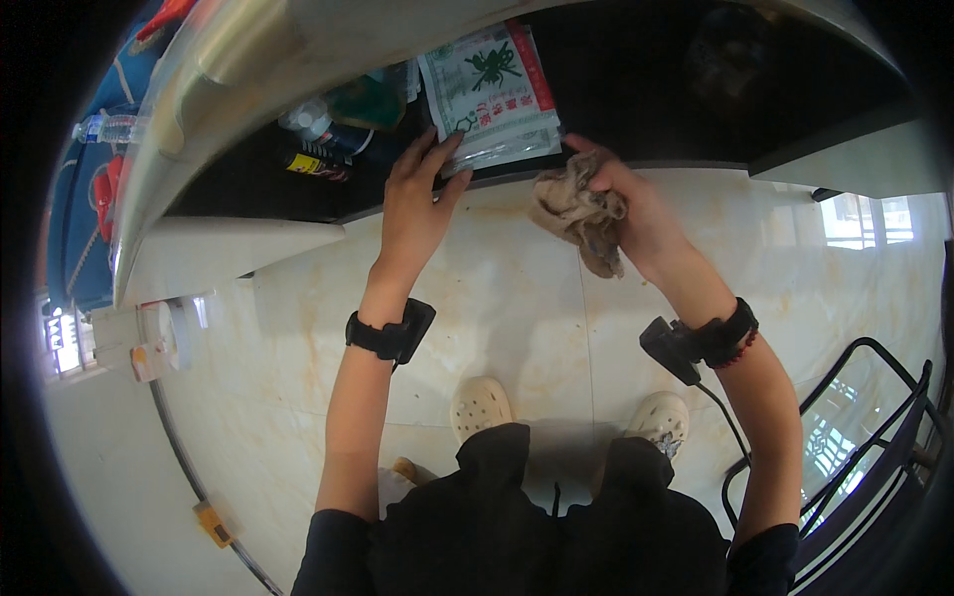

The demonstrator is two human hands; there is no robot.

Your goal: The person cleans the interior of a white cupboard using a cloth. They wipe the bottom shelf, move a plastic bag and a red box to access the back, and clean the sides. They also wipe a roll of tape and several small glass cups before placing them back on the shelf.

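My left hand (421, 190) rests with spread fingers at the lower left corner of a flat plastic packet (496, 93) printed with a green fly and red writing. The packet lies on a dark shelf (618, 97) below a pale table edge. In my right hand (633, 208) is a crumpled brown cloth (577, 205), held just off the packet's lower right corner, in front of the shelf's front edge. The index finger of that hand points towards the packet.
Left of the packet lie a dark bottle with a clear cap (328, 127), a small yellow-and-black container (313, 165) and a green item (373, 100). A clear plastic bottle (112, 128) is at the far left. A black-framed chair (872, 462) stands at the lower right.
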